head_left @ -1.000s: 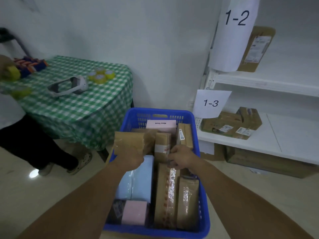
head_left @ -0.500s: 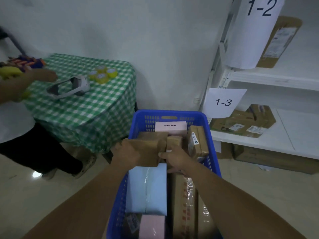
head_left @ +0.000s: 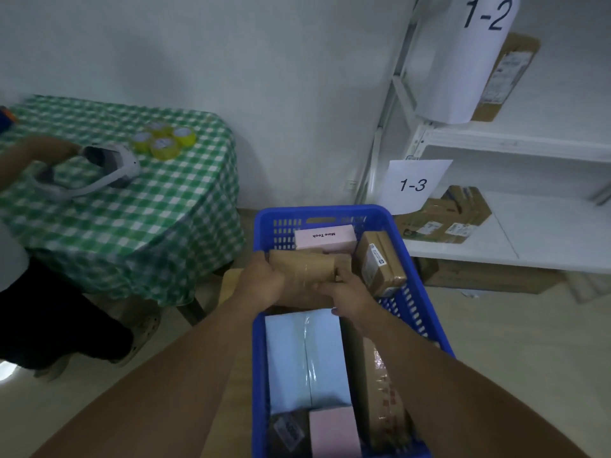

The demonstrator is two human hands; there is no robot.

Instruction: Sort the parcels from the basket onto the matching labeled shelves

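Note:
A blue plastic basket [head_left: 325,215] full of parcels stands in front of me. Both hands hold one taped brown cardboard parcel [head_left: 305,266] above its far half: my left hand [head_left: 261,283] grips the left end, my right hand [head_left: 348,290] grips the right end from below. Inside lie a pink box [head_left: 325,238], a brown box with a label [head_left: 380,264], a pale blue mailer [head_left: 305,358], a long taped parcel [head_left: 380,385] and a second pink box [head_left: 334,433]. White shelves at the right carry paper labels 1-2 [head_left: 486,14] and 1-3 [head_left: 413,185].
Brown boxes [head_left: 443,219] lie on the 1-3 shelf, and one stands on the 1-2 shelf [head_left: 509,74]. At the left a green checked table [head_left: 148,209] holds yellow tape rolls [head_left: 165,140] and a white headset [head_left: 99,170], which another person's hand [head_left: 39,150] touches.
My view has moved closer to the basket and turned right. Both hands have shifted the brown parcel a little to the right over the basket. The other person's hand has reached the headset.

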